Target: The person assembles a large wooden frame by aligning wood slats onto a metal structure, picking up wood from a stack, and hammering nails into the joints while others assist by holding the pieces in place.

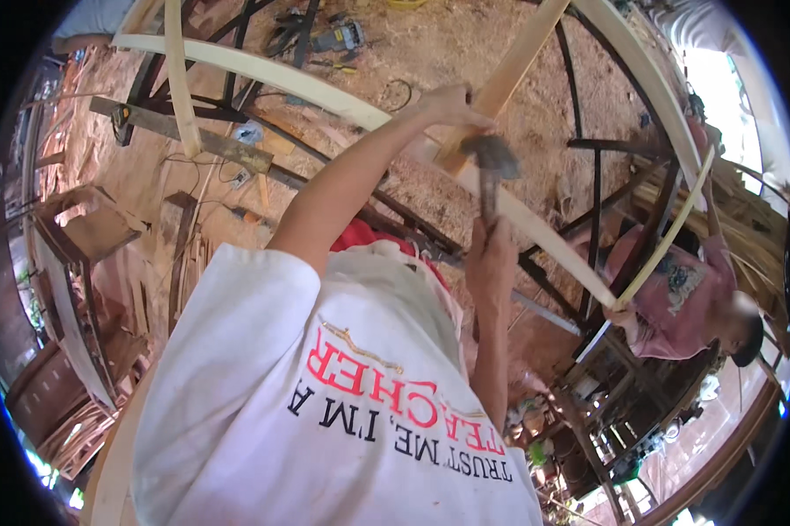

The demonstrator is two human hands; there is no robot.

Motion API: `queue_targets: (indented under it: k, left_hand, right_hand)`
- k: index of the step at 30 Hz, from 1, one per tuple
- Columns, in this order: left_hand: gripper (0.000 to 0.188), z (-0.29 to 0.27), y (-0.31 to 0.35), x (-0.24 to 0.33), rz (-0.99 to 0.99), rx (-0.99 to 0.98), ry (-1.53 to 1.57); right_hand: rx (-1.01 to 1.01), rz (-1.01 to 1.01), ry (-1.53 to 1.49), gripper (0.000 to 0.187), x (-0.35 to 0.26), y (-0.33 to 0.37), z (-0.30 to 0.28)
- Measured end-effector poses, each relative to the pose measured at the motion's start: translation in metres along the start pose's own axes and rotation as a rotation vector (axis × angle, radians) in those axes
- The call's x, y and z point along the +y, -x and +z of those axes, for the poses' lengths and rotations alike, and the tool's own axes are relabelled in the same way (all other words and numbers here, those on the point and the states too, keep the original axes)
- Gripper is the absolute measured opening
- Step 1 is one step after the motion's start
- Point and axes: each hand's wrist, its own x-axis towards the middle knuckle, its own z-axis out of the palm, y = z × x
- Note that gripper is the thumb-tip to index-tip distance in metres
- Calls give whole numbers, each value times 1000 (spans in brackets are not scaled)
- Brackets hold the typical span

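Observation:
My right hand [491, 244] is wrapped round the handle of a hammer [491, 158], whose blurred dark head is raised over a joint of pale wooden pieces. My left hand [448, 105] grips the edge of a wooden beam [525, 54] just beyond the hammer head. That beam meets a long pale curved strip [557, 250] running from the far left to the lower right. Whether a nail stands at the joint cannot be seen.
At the right a co-worker in a pink shirt [676, 298] holds the strip's end and a thin bent slat [676, 223]. Dark metal frame bars [597, 202] stand beneath. A power tool [338, 37] lies on the sawdust-covered floor. A wooden box [88, 223] is at the left.

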Motion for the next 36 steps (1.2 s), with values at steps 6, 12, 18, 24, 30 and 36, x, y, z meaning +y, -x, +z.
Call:
queue_targets:
  k: [6, 12, 18, 24, 30, 36]
  left_hand:
    - [101, 2, 18, 14, -89, -119, -46]
    - [105, 1, 22, 11, -63, -71, -50]
    - [105, -5, 22, 21, -55, -113, -20]
    - [106, -4, 18, 19, -46, -76, -22]
    - [111, -2, 14, 4, -26, -37, -32]
    - [77, 35, 18, 29, 94, 71, -225]
  right_hand:
    - [138, -110, -65, 23, 5, 15, 19]
    - [122, -91, -242, 21, -13, 11, -6]
    - [-8, -85, 36, 23, 26, 0, 31]
    - [144, -131, -76, 27, 19, 4, 33]
    - [-6, -23, 36, 26, 13, 2, 34]
    - [38, 105, -406, 44, 40, 7, 5]
